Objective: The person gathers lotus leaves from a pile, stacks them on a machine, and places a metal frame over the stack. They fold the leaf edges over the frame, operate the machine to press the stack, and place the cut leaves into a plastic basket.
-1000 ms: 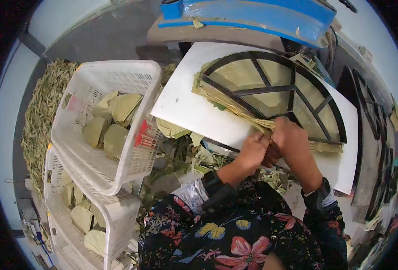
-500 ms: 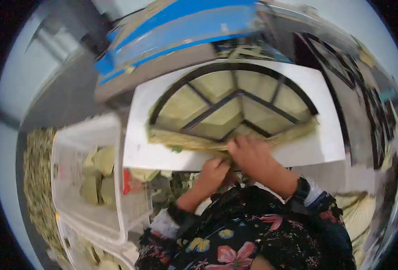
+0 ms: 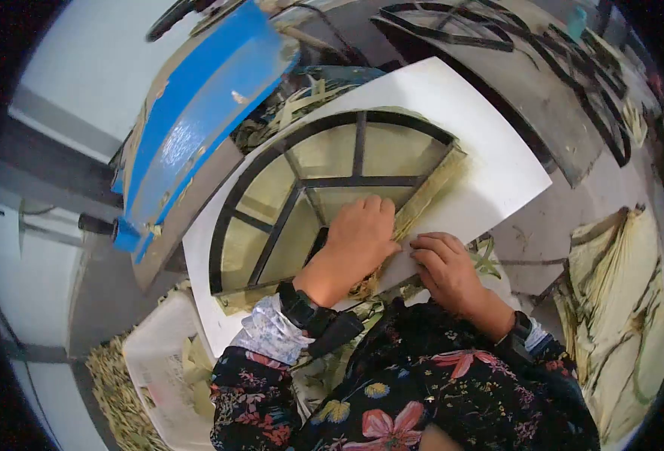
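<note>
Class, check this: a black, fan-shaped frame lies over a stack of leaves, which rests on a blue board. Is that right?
Not quite: the head view shows the board is white, not blue. The black, fan-shaped frame does lie over the stack of leaves.

The hands, bunched together at the near edge of the leaf stack (image 3: 428, 188) a second ago, have come apart. The left hand (image 3: 358, 239) has moved up and now lies over the middle of the black frame's (image 3: 362, 180) straight side. The right hand (image 3: 450, 270) has left the stack and is now just beside it, over the white board (image 3: 490, 143), fingers loosely curled. The view has swung round: the blue machine (image 3: 196, 135) has slid left, only part of one basket (image 3: 168, 368) remains visible, and big pale leaves (image 3: 614, 293) have appeared at right.
</note>
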### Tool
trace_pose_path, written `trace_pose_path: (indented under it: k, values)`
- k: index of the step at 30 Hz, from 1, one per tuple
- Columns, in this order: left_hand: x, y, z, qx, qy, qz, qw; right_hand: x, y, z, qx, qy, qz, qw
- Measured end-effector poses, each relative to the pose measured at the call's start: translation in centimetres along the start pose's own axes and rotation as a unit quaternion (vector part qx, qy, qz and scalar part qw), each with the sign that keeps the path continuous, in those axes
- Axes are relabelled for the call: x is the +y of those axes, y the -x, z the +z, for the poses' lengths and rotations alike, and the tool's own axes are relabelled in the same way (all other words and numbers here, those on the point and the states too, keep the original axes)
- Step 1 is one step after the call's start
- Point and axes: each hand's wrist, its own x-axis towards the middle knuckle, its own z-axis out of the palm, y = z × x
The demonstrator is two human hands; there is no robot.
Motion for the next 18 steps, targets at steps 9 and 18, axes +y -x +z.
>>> trace_pose_path:
  k: [9, 18]
  values:
    - [-0.3, -1.1, 1.4, 0.001, -0.002, -0.040, 0.999, 1.1, 0.2, -0.6, 0.033, 0.017, 0.056, 0.998]
    - [0.0, -1.3, 1.1, 0.008, 0.022, -0.058, 0.998, 1.8, -1.2, -0.6, -0.002, 0.063, 0.091, 0.994]
